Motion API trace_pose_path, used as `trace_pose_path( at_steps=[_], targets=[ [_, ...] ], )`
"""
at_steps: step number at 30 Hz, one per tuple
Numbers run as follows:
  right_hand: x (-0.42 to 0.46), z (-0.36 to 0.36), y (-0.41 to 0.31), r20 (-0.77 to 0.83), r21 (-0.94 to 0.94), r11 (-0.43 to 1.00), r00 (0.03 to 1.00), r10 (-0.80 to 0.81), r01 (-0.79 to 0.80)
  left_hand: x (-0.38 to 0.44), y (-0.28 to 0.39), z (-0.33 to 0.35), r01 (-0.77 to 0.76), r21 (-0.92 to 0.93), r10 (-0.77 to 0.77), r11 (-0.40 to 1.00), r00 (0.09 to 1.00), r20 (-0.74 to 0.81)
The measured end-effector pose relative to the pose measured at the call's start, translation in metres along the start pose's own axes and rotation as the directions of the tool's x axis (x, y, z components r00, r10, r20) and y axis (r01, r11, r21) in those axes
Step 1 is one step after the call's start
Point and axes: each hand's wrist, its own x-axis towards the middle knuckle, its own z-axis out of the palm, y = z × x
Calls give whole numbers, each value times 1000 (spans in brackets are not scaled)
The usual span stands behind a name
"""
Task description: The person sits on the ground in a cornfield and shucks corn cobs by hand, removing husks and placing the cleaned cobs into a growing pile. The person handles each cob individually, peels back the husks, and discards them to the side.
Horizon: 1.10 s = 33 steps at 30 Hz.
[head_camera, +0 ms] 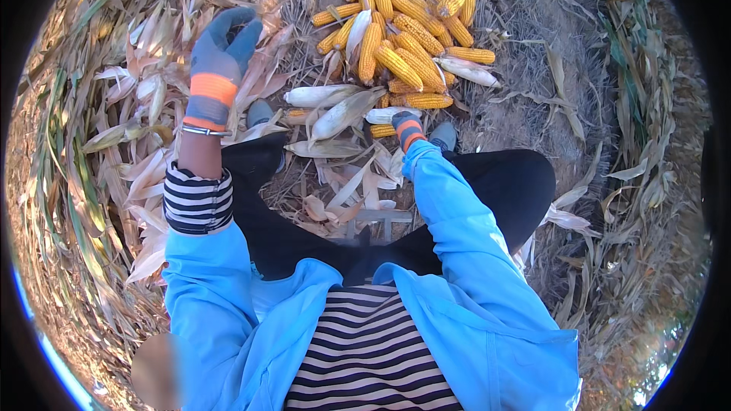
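Note:
My left hand (223,57), in a grey and orange work glove, is raised over the loose husks at the left, thumb and fingers curved apart with nothing seen between them. My right hand (407,125), gloved alike, is low between my feet at the end of a pale-husked corn ear (385,115); its fingers are mostly hidden, so its grip cannot be told. A bare yellow corn cob (384,131) lies just beside it. Beyond is a pile of husked yellow cobs (417,34). Several ears still in husk (342,114) lie left of my right hand.
Loose dry husks (154,91) cover the ground at the left. Long corn stalks and leaves (74,182) lie along the left side, with more stalks (634,68) at the right. My shoes (444,136) stand near the pile. A metal frame (382,217) shows between my legs.

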Motion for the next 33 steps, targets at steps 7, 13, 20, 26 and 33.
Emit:
trace_pose_path(
  at_steps=[7,13,20,26,33],
  targets=[
    [-17,-6,-17,-82,559,794,937,341,-240,-14,18,5,-29,103,14,994,989,150],
    [2,-7,-29,170,400,873,959,227,-277,-16,29,23,-180,161,125,970,946,300],
    [18,-24,-16,488,275,911,861,144,-308,-17,33,38,-183,204,97,962,924,371],
    [0,0,-12,328,344,872,915,236,-349,-16,34,48,-201,157,119,967,901,417],
    [-36,-35,-69,225,603,747,958,176,-279,-21,22,57,-187,315,16,930,880,474]
  ],
)
